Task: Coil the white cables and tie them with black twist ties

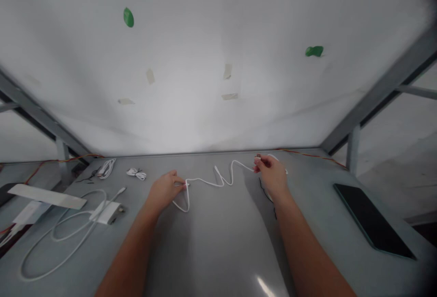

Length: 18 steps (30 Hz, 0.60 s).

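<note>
A thin white cable (205, 181) runs in loose bends across the grey table between my hands. My left hand (165, 190) pinches it low over the table, with a small loop hanging below the fingertips. On the other side, my right hand (271, 176) grips the cable near its end, and a small metal-looking plug (257, 157) pokes out past the fingers. A short piece of white shows behind the right hand. Beneath that wrist lies a black twist tie (268, 194) on the table.
Two bundled white cables (136, 173) (108, 168) lie at the back left. Nearer is a white charger (106, 212) with a looped cable (71, 254), beside a white strip (48, 196). A dark tablet (373, 219) rests at the right. A pale wall (191, 119) rises behind.
</note>
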Available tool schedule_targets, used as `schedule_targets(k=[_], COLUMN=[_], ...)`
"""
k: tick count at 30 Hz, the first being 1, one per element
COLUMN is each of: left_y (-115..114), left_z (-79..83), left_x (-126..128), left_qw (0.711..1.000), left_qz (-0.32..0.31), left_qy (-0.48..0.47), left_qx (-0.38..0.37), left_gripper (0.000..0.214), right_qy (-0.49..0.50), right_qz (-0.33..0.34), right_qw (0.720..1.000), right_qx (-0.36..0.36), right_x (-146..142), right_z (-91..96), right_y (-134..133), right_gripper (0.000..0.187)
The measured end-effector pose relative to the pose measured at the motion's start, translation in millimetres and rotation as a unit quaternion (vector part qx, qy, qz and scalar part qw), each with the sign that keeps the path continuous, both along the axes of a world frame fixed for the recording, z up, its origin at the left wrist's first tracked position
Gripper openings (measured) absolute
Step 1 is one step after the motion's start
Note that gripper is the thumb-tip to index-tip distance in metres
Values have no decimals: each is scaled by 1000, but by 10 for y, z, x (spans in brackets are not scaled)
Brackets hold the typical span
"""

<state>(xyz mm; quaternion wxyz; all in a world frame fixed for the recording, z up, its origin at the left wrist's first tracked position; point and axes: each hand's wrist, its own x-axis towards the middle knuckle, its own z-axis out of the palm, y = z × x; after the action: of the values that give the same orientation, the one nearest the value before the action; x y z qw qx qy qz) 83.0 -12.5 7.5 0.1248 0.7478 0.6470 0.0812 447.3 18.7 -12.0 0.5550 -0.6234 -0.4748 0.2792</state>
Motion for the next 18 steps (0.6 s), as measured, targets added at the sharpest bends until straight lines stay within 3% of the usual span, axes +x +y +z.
schedule_targets(k=[2,5,8,11,13,15,18], left_y=[-3,16,42,45,40,36,29], left_z=[22,71,116,151,168,174,148], left_x=[10,-55,-278,-592,-745,-771,-525], left_qw=[998,971,912,838,791,764,787], left_qz=[37,166,318,418,453,453,375], left_qy=[13,19,-46,-138,-186,-227,-278], left_qx=[55,174,257,322,366,399,404], left_gripper=[31,29,26,23,18,18,27], right_qy=[-1,22,43,75,107,120,76], right_qz=[-10,-75,-170,-254,-295,-319,-304], right_qw=[1000,997,984,962,944,933,944], right_qx=[-1,12,31,67,99,115,101], right_x=[13,69,182,331,412,438,306], right_z=[-4,17,74,130,148,151,148], right_y=[5,8,-6,-25,-33,-38,-51], right_gripper=[32,35,35,33,31,31,32])
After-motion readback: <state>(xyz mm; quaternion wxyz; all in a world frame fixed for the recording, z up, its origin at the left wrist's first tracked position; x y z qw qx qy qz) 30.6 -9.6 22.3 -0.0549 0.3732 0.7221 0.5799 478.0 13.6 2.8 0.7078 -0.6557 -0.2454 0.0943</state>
